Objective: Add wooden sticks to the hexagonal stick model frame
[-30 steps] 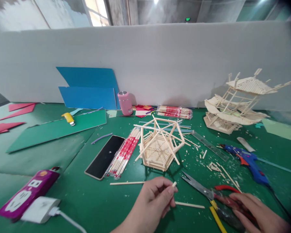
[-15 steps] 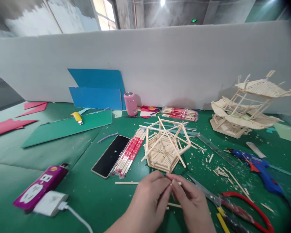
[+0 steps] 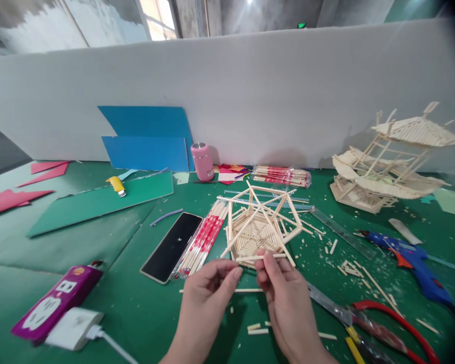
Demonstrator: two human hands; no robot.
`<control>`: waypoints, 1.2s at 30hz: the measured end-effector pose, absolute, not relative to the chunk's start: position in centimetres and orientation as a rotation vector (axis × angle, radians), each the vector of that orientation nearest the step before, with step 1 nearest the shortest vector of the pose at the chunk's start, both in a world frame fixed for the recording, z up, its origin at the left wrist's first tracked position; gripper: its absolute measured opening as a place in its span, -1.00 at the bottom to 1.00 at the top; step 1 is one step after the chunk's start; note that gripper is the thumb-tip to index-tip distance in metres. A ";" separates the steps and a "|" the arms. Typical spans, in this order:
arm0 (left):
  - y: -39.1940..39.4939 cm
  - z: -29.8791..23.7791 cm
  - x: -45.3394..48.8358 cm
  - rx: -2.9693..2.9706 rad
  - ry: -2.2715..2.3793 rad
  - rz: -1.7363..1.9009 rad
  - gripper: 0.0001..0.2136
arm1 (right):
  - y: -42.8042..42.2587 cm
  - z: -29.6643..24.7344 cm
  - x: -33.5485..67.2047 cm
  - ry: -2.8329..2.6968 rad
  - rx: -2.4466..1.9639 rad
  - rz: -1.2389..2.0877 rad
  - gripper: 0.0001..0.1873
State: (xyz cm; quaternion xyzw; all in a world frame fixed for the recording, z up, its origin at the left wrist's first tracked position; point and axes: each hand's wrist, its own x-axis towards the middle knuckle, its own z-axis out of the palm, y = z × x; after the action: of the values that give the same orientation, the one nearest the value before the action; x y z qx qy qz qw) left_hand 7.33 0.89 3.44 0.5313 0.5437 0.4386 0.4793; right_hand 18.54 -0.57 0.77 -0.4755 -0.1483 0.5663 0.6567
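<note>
Fingertips of the right hand [image 3: 288,301] are pinching a short stick [image 3: 252,258] toward its right end, a grip seemingly leaving the other end free for the left hand [image 3: 211,293]. That hand is curling beside the free end, thumb resting close to forefinger; whether it is touching the stick, one cannot tell. The stick is hovering almost level above the green desk [image 3: 136,313], overlapping the near rim of a six-sided stick frame [image 3: 255,235] in view. Scissors [image 3: 331,306] are lying just beside the right hand, handles turned toward the wearer, probably for easy reach; a blue glue gun [image 3: 411,260] is resting farther right.
</note>
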 end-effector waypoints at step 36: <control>4.6 3.2 6.5 1.388 1.230 1.071 -0.89 | 1.0 0.6 17.8 -0.383 -1.087 1.198 -0.76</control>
State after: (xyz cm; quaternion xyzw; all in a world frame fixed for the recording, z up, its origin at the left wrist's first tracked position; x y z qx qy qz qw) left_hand 6.48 4.59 3.15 0.5687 0.5039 0.4388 0.4797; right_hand 17.76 1.03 0.64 -0.4830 -0.1703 0.5323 0.6741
